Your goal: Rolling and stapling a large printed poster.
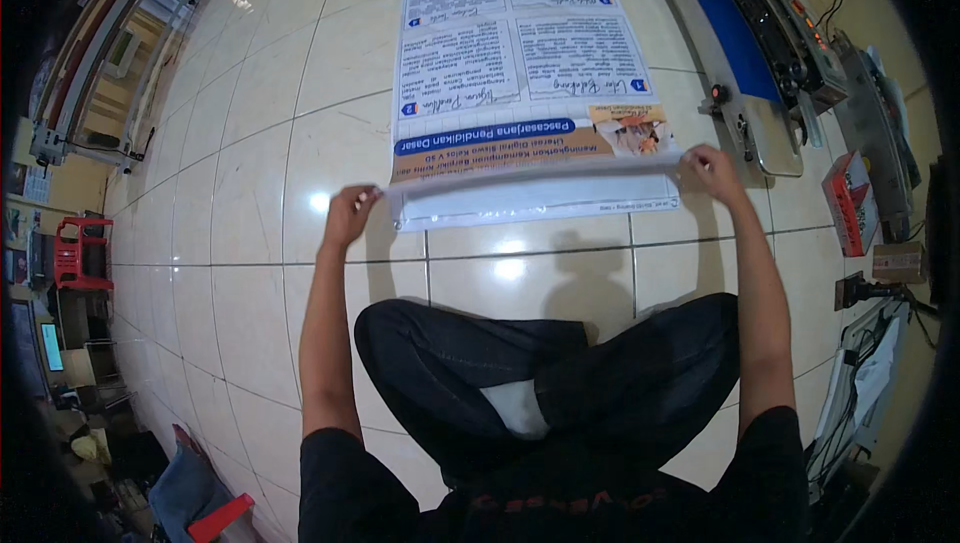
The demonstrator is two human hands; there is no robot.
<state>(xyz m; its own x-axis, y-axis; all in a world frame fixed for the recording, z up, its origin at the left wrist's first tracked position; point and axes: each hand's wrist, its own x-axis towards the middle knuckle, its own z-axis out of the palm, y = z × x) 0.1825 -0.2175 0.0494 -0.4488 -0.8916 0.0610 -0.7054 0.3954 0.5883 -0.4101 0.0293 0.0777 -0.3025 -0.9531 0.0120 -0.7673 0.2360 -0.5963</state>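
Note:
A printed banner (517, 85) lies on the tiled floor before my crossed legs, its text upside down from where I sit. Across its near part runs a raised fold (525, 172), partly covering the brown heading band. On this side of the fold shows a white strip (540, 198) with a thin border line and small writing. My left hand (352, 213) pinches the banner at the fold's left end. At the right end, the fingertips of my right hand (711, 172) grip the other side edge. The fingers hide the exact points of grip.
A long machine with a blue strip (731, 18) stands at the right, near a red-and-white box (851, 202) and a cardboard box (898, 263). At the left are a roller machine (97, 55), a red plastic chair (81, 252) and a blue cloth item (187, 479).

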